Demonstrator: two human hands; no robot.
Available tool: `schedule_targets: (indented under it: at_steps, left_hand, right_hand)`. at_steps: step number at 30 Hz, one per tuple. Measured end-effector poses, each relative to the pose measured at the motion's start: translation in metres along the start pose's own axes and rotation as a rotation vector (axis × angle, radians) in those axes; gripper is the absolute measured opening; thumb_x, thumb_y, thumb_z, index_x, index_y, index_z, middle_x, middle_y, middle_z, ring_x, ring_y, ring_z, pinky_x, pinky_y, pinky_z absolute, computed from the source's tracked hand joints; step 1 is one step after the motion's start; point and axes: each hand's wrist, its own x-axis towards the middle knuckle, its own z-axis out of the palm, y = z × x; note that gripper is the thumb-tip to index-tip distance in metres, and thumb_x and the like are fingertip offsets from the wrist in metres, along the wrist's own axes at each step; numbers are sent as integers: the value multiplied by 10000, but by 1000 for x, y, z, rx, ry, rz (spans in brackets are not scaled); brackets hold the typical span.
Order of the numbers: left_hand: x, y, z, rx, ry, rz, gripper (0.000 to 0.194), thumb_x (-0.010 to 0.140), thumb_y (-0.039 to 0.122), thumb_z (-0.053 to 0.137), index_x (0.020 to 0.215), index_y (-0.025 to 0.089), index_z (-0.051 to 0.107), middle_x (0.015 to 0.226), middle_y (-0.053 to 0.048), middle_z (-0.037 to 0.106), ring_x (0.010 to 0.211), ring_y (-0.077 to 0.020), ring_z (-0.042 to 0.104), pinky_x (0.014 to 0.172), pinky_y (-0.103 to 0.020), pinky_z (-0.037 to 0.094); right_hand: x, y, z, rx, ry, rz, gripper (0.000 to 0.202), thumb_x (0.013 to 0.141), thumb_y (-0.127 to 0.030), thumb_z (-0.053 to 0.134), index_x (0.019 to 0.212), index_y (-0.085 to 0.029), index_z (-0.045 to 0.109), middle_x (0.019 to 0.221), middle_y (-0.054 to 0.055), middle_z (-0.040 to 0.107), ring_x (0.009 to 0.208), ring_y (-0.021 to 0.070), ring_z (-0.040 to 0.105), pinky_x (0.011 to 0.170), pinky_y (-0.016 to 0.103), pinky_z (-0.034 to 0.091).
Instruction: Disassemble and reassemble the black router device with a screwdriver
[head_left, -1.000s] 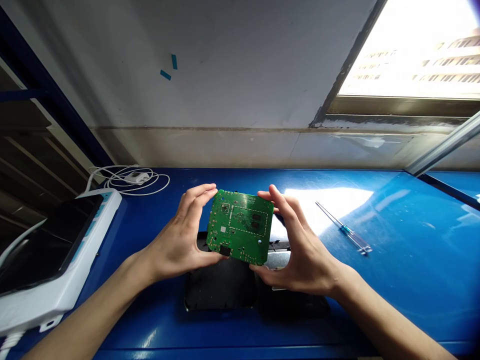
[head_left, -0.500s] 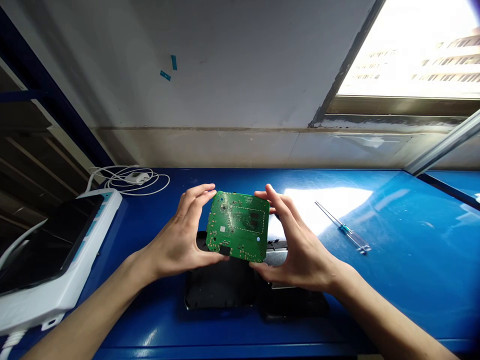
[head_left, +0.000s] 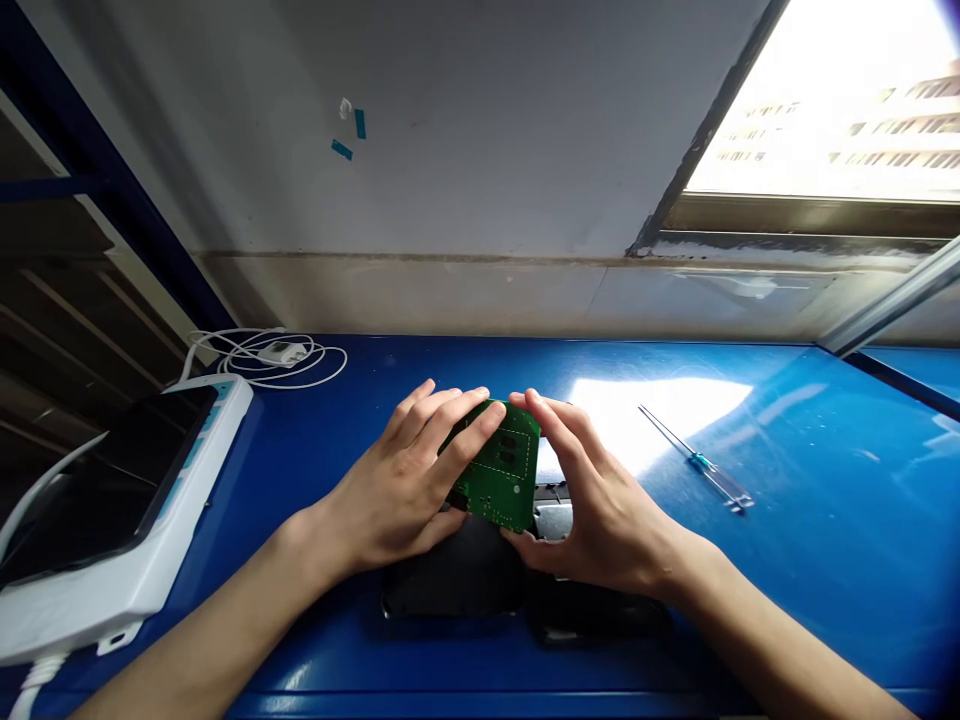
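Observation:
A green circuit board (head_left: 499, 470) is held up between both hands above the bench. My left hand (head_left: 420, 470) is closed on its left part, fingers lying over the face and top edge, thumb low by the bottom edge; much of that side is hidden. My right hand (head_left: 592, 490) grips the right side, fingertips at the top corner and thumb under the lower corner. Beneath the board lies a black plastic casing piece (head_left: 454, 575). Another black casing piece (head_left: 600, 610), with a silvery metal part (head_left: 553, 520) at it, lies partly hidden below my right hand.
On the right of the blue bench (head_left: 817, 560) lies a screwdriver with a clear handle (head_left: 716, 478). At left, a dark-screened phone (head_left: 112, 480) rests on a white power strip (head_left: 135, 600). A coiled white cable with a charger (head_left: 285, 353) lies behind it.
My left hand has slid right over the board's face, covering much of its left part. The board has tilted slightly and looks darker. My right hand keeps its grip.

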Motion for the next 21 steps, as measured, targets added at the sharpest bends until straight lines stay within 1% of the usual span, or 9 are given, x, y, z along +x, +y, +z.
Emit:
schedule_targets:
  at_steps: [3,6,8,10,11,14,16,19,21]
  left_hand:
    - [-3,1,-2,-28,49,-23,1000,847,173,704,1645,232,104,1565,-193,381,1433,-402,355,1209,-671,316]
    - [-5,4,-5,-119,136,-76,1005,832,212,762,1626,259,147,1546,-189,354,1388,-398,377,1145,-622,424]
    - [-5,7,-9,-234,216,-129,1035,807,256,813,1612,267,163,1533,-185,348,1390,-390,381,1127,-587,455]
    - [-3,10,-11,-379,274,-185,1077,775,256,843,1604,286,156,1532,-172,344,1394,-374,405,1122,-561,472]
    - [-3,12,-13,-454,282,-214,1100,761,242,850,1602,300,142,1536,-164,342,1397,-364,421,1120,-545,483]
    - [-2,15,-15,-637,227,-320,1177,735,218,868,1597,357,79,1548,-132,357,1429,-343,439,1114,-499,515]
    - [-4,15,-15,-723,183,-368,1217,728,232,885,1597,392,48,1562,-113,376,1467,-349,416,1142,-506,498]
    - [-8,13,-15,-811,152,-365,1254,730,271,899,1612,424,21,1597,-99,371,1465,-367,433,1179,-557,454]
    - [-10,11,-16,-869,120,-355,1278,738,289,901,1619,454,-10,1626,-91,347,1441,-379,469,1147,-566,489]
  right_hand:
    - [0,-2,-1,-21,2,-46,1117,810,-224,748,1676,-155,45,1577,223,364,1467,367,429,1140,526,545]
    - [2,-4,-3,20,39,-74,1167,816,-334,804,1677,-174,32,1628,212,283,1502,374,384,1165,540,522]
    - [3,-4,-4,79,62,-66,1214,797,-388,834,1676,-190,21,1644,208,259,1503,385,386,1174,561,508]
    - [3,-3,-5,126,67,-37,1181,807,-353,827,1673,-200,39,1638,204,287,1492,378,408,1167,561,514]
    - [3,-2,-5,137,65,-18,1138,821,-323,811,1671,-202,64,1629,202,313,1487,369,418,1160,556,520]
    - [2,0,-4,137,45,29,993,858,-281,763,1649,-201,168,1606,196,378,1478,343,433,1144,543,534]
    - [2,0,-4,126,29,49,930,873,-283,747,1632,-204,215,1604,192,393,1485,332,431,1155,541,523]
    - [2,0,-3,128,5,68,888,889,-283,730,1620,-201,232,1611,188,398,1504,312,422,1183,523,499]
    - [2,-1,-3,146,-13,72,879,893,-283,724,1618,-194,235,1611,186,409,1510,298,421,1199,502,485]
